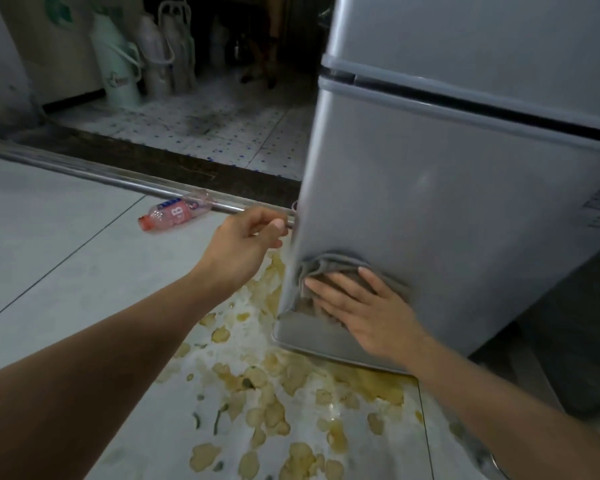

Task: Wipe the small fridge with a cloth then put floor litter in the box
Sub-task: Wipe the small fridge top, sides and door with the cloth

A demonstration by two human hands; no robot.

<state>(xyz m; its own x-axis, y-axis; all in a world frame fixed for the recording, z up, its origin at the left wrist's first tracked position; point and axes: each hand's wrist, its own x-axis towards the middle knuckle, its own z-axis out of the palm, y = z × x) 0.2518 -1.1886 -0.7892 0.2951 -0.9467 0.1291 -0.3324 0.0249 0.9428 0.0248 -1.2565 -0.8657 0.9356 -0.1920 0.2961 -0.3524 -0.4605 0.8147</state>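
Note:
The small grey fridge fills the right side of the view. My right hand presses a grey cloth flat against the lower left corner of its door. My left hand hovers just left of the fridge's front edge, fingers curled with nothing visible in them. An empty plastic bottle with a pink label lies on its side on the floor to the left.
Yellowish stains and scraps cover the pale floor tiles below the fridge. A metal door track crosses the floor. Beyond it, a mint-green flask and white containers stand on a dotted floor.

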